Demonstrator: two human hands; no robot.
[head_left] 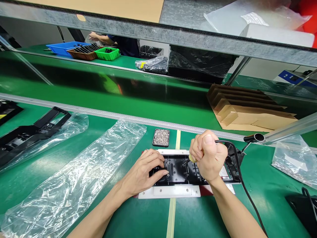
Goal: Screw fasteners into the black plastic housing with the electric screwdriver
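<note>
A green desk point(99, 211) runs left to right, split by a pale yellow tape line point(172, 211) and edged on its far side by a metal rail point(99, 114), beyond which lies a glossy green conveyor belt point(123, 96). Near the middle, a black plastic housing point(178, 170) sits in a white fixture point(170, 191). The left hand point(146, 172) lies flat on the housing's left end, fingers spread and pressing down. The right hand point(209, 155) is closed in a fist around an electric screwdriver point(192, 158), tip down on the housing, its black cord point(247, 195) trailing toward the near right. Just beyond the fixture is a small tray of screws point(161, 137). Crumpled clear plastic bags point(79, 172) lie to the left, flat cardboard pieces point(250, 114) far right. Far left, coloured bins point(81, 51) stand by another person's arm point(100, 38).
</note>
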